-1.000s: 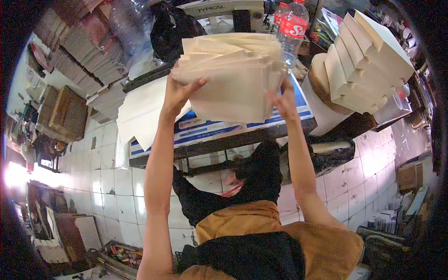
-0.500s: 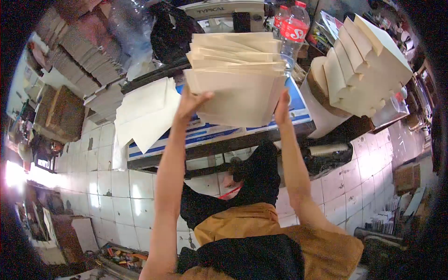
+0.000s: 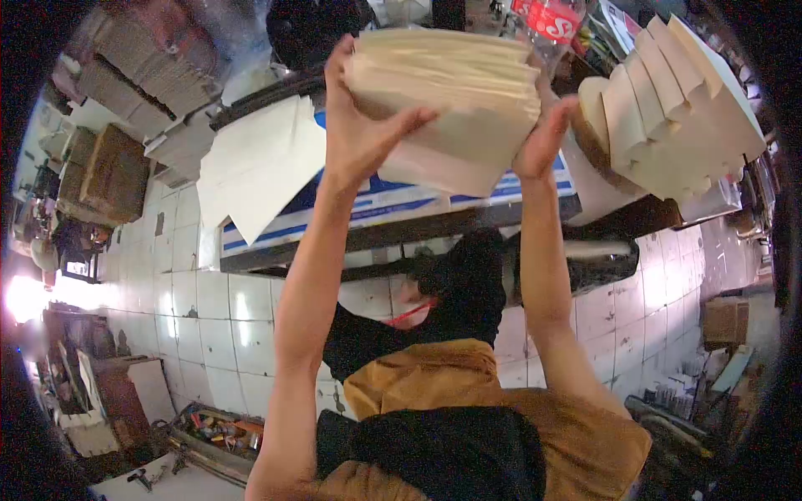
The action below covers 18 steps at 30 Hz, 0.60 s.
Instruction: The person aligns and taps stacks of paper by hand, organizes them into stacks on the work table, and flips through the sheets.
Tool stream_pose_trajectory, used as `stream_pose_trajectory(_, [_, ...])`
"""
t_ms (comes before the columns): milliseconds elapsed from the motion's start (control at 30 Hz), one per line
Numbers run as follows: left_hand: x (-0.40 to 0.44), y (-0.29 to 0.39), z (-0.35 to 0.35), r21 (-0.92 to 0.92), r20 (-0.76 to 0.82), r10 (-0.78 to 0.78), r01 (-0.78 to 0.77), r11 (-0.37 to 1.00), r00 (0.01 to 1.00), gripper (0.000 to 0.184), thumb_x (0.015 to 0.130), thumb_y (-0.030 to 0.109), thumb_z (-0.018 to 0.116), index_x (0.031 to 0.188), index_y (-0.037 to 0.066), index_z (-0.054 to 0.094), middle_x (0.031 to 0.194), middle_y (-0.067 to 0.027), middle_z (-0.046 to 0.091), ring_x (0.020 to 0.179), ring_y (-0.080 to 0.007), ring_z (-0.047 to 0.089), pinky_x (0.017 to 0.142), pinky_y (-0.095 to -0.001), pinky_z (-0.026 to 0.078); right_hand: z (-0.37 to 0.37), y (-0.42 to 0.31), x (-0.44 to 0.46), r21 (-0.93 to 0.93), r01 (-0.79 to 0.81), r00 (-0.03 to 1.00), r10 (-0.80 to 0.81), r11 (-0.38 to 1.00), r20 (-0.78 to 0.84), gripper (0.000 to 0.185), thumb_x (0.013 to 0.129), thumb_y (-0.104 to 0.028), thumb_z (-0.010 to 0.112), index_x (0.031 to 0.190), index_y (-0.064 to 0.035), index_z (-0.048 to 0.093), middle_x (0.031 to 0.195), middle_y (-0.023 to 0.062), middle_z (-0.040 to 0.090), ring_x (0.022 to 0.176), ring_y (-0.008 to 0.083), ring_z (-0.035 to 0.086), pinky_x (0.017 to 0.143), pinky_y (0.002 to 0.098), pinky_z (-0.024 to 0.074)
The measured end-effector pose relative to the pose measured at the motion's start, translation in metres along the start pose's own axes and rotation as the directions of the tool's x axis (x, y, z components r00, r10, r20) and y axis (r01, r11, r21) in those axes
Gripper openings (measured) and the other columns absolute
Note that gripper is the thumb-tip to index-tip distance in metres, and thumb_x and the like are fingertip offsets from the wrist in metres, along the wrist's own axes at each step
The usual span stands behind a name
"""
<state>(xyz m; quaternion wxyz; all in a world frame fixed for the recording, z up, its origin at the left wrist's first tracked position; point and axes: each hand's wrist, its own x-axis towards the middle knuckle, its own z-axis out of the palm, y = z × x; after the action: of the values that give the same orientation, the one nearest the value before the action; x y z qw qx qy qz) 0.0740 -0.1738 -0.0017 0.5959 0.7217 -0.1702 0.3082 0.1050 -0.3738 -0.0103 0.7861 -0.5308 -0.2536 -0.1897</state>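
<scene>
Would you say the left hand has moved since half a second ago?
Yes; against the white sheets, the left hand has shifted up and rightward in view.

Dk-edged tbl (image 3: pixel 384 237) w/ blue/wht printed cover (image 3: pixel 401 205), wht sheets (image 3: pixel 263 167) on L side

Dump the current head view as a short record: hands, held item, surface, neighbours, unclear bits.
left hand: gripping left side of paper stack, thumb across its near face
right hand: gripping stack's right side
held item: cream paper stack, many layers, slightly blurred
surface: blue-and-white printed covering below
left neighbour: pale loose sheets, overlapping the covering
right neighbour: stepped paper pile
behind: red-labelled bottle, partly out of frame
unclear: sheet count; whether stack touches covering
</scene>
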Motion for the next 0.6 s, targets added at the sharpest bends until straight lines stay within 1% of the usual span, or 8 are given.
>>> stream_pose_trajectory(100, [0.001, 0.0, -0.006, -0.004, 0.019, -0.025, 0.025, 1.0, 1.0, 0.114, 0.058, 0.017, 0.089, 0.142, 0.0, 0.014, 0.123, -0.0193, 0.05, 0.109, -0.0268, 0.054, 0.094, -0.0365, 0.048, -0.004, 0.0, 0.003, 0.001, -0.018, 0.997, 0.018, 1.0, 0.07, 0.089, 0.086, -0.075, 0.024, 0.145, -0.0089, 0.028, 0.143, 0.0102, 0.039, 0.13, 0.0228, 0.038, 0.109, 0.0373, 0.0266])
stream_pose_trajectory(200, [-0.005, -0.006, -0.023, -0.336, 0.162, -0.234, 0.277, 0.9, 0.959, 0.103, 0.061, 0.018, 0.087, 0.14, 0.0, 0.023, 0.118, -0.0159, 0.055, 0.108, -0.0237, 0.055, 0.093, -0.0351, 0.048, -0.019, 0.003, -0.007, 0.007, -0.134, 0.991, 0.134, 0.991, -0.017, 0.089, 0.086, -0.075, 0.023, 0.145, -0.0086, 0.028, 0.144, 0.0099, 0.038, 0.131, 0.0246, 0.037, 0.11, 0.0379, 0.0261])
stream_pose_trajectory(300, [-0.033, -0.07, -0.027, -0.23, 0.212, -0.248, 0.295, 0.927, 0.945, 0.082, 0.064, 0.028, 0.085, 0.128, -0.002, 0.043, 0.109, -0.0106, 0.061, 0.099, -0.0174, 0.059, 0.088, -0.0335, 0.048, -0.048, 0.063, -0.032, 0.228, -0.352, 0.901, 0.395, 0.908, -0.18, 0.088, 0.087, -0.074, 0.025, 0.145, -0.0086, 0.028, 0.145, 0.0108, 0.036, 0.132, 0.0261, 0.036, 0.109, 0.0379, 0.0276])
stream_pose_trajectory(400, [-0.043, -0.066, -0.018, -0.106, 0.179, -0.304, 0.325, 0.94, 0.936, 0.079, 0.064, 0.027, 0.085, 0.125, -0.003, 0.044, 0.105, -0.0117, 0.063, 0.102, -0.0182, 0.059, 0.089, -0.0341, 0.048, -0.094, 0.156, -0.05, 0.26, -0.16, 0.918, 0.241, 0.952, -0.316, 0.07, 0.088, -0.057, 0.054, 0.137, -0.0092, 0.041, 0.121, 0.0048, 0.056, 0.098, 0.0139, 0.059, 0.081, 0.0291, 0.0513])
stream_pose_trajectory(467, [-0.034, -0.046, -0.027, -0.137, 0.277, -0.412, 0.46, 0.877, 0.868, 0.075, 0.065, 0.025, 0.085, 0.123, -0.003, 0.046, 0.104, -0.0127, 0.063, 0.102, -0.0195, 0.059, 0.088, -0.034, 0.049, -0.057, 0.094, -0.04, 0.906, -0.373, 0.928, 0.077, 0.202, 0.365, 0.081, 0.087, -0.068, 0.037, 0.143, -0.0101, 0.033, 0.136, 0.0084, 0.044, 0.117, 0.0211, 0.048, 0.098, 0.0347, 0.0386])
stream_pose_trajectory(500, [-0.032, -0.035, -0.023, -0.378, 0.223, -0.267, 0.335, 0.863, 0.938, 0.07, 0.065, 0.02, 0.084, 0.12, -0.003, 0.048, 0.104, -0.0132, 0.063, 0.099, -0.0205, 0.06, 0.085, -0.0334, 0.051, -0.051, 0.08, -0.029, 0.899, -0.429, 0.902, -0.014, 0.083, 0.432, 0.082, 0.087, -0.069, 0.033, 0.143, -0.0103, 0.032, 0.139, 0.0092, 0.042, 0.12, 0.0224, 0.046, 0.101, 0.0358, 0.0369])
stream_pose_trajectory(567, [-0.024, -0.018, -0.01, -0.315, 0.166, -0.038, 0.089, 0.945, 0.985, 0.073, 0.065, 0.016, 0.085, 0.123, -0.002, 0.045, 0.108, -0.0134, 0.062, 0.098, -0.0205, 0.061, 0.084, -0.0327, 0.052, -0.04, 0.052, -0.009, 0.81, -0.574, 0.813, -0.196, -0.119, 0.548, 0.083, 0.088, -0.072, 0.026, 0.145, -0.0109, 0.029, 0.143, 0.0106, 0.039, 0.126, 0.0251, 0.043, 0.106, 0.038, 0.0333])
stream_pose_trajectory(600, [-0.021, -0.015, -0.014, -0.233, 0.218, -0.149, 0.2, 0.952, 0.964, 0.078, 0.064, 0.016, 0.085, 0.126, -0.001, 0.041, 0.111, -0.0135, 0.06, 0.101, -0.0206, 0.06, 0.086, -0.0333, 0.051, -0.042, 0.068, 0.008, 0.77, -0.637, 0.737, -0.329, -0.042, 0.591, 0.082, 0.089, -0.071, 0.026, 0.145, -0.0111, 0.029, 0.143, 0.0106, 0.039, 0.126, 0.0251, 0.042, 0.106, 0.0382, 0.0337])
